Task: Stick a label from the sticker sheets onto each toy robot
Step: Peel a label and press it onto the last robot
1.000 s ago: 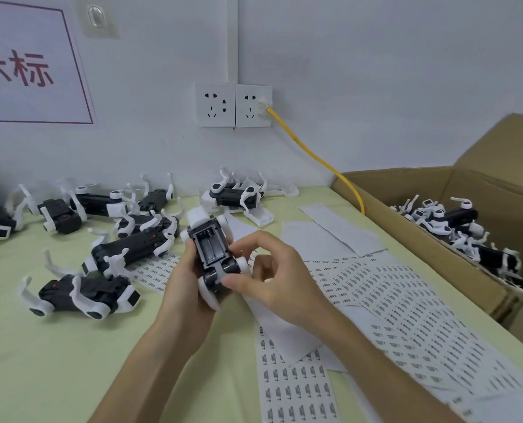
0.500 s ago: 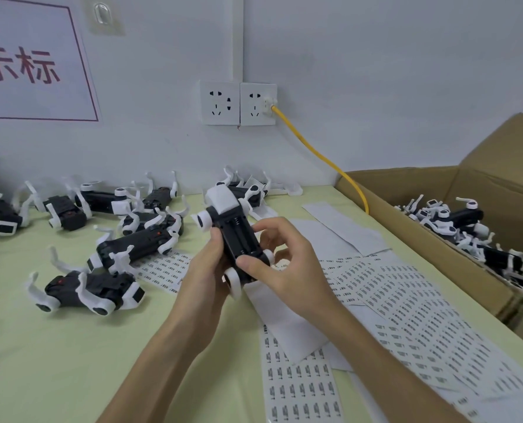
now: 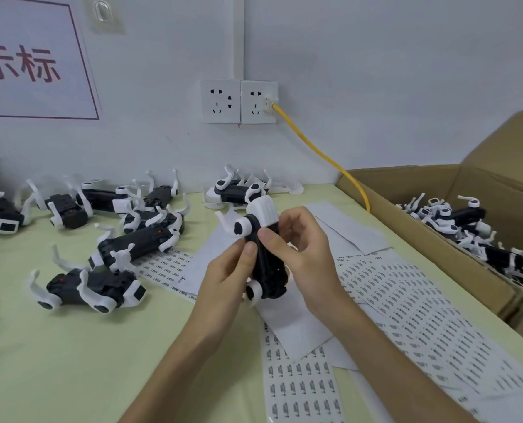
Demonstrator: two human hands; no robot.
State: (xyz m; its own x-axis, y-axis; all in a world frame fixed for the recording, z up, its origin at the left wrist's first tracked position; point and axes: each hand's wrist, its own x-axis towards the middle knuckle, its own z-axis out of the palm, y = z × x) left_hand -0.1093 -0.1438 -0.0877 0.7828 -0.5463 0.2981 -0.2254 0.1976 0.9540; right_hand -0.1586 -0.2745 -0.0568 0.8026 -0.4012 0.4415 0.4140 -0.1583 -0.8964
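Observation:
Both of my hands hold one black and white toy robot [image 3: 265, 254] upright above the table, its white head end at the top. My left hand [image 3: 226, 279] grips its left side with the thumb on the body. My right hand [image 3: 300, 251] grips the right side, thumb pressed on the black body near the left thumb. Sticker sheets [image 3: 412, 300] with rows of small printed labels lie under and right of my hands, and one strip [image 3: 300, 389] lies near the front edge. Whether a label is on the held robot is hidden.
Several toy robots [image 3: 132, 242] lie on the pale green table [image 3: 56, 361] to the left and at the back. An open cardboard box [image 3: 437, 248] at the right holds several more robots. A yellow cable [image 3: 324, 154] runs from the wall socket [image 3: 258, 102] down behind the box.
The held robot has been turned from lying with its battery bay up to standing more upright on its side, and raised slightly. Both thumbs have come together on its body.

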